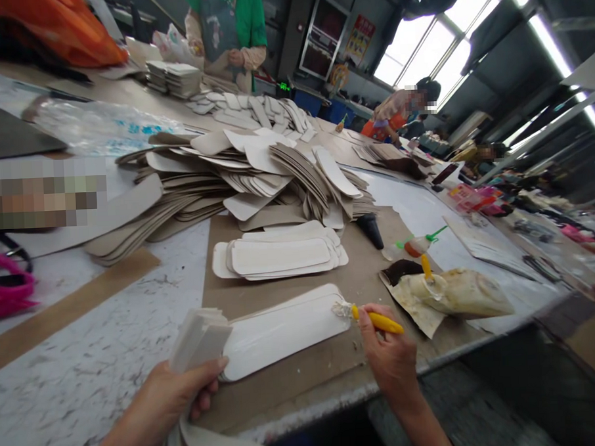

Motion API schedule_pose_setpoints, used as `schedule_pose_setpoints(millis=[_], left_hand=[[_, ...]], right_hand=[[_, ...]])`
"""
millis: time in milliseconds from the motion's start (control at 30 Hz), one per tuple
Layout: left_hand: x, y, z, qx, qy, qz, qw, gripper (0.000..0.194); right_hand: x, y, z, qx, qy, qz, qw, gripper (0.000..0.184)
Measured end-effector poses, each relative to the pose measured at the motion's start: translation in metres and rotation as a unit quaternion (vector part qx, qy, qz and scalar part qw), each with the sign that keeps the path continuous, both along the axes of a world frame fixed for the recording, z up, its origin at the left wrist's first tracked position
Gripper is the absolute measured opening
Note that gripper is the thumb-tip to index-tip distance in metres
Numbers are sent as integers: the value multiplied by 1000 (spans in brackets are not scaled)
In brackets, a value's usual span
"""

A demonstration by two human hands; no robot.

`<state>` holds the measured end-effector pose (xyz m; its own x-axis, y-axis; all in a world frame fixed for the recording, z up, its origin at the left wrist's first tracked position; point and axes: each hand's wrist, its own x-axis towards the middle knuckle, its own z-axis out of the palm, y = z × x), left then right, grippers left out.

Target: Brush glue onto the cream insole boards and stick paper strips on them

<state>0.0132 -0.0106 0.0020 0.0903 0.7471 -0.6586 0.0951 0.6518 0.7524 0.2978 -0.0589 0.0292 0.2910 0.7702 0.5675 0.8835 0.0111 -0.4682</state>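
Note:
My right hand (389,354) is closed around the yellow handle of a glue brush (381,321). The bristles rest on the right end of a long white rounded strip (282,329), the top one of a small stack on brown board. In my left hand (181,386) is a bent bundle of thin whitish strips (199,339); its thumb lies at the left end of the stack. Just beyond, a second stack of white strips (282,256) lies on the board. To the right stands a glue-stained container (458,293) lying on its side, with a yellow piece at its opening.
A big heap of grey-and-white strips (256,172) covers the table's middle. Small bottles with green tips (419,245) and a black cone (369,230) sit right of it. A pink strap item (7,282) is at left. A person in green (230,35) stands across the table.

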Motion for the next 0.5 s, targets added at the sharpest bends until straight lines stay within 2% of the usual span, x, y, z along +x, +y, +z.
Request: schedule_pose_setpoints(millis=[200, 333, 433, 500], left_hand=[[-3, -1, -5, -12, 29, -7, 999, 39], [-5, 2, -8, -9, 21, -19, 1000, 39], [-4, 3, -6, -4, -8, -44, 999, 42], [-3, 4, -7, -9, -17, -37, 999, 42]], right_hand=[[-3, 1, 10, 20, -37, 11, 999, 11], [-3, -5, 18, 18, -25, 8, 1000, 12], [-14, -8, 20, -8, 84, -6, 996, 12], [-32, -6, 20, -39, 212, -2, 976, 16]])
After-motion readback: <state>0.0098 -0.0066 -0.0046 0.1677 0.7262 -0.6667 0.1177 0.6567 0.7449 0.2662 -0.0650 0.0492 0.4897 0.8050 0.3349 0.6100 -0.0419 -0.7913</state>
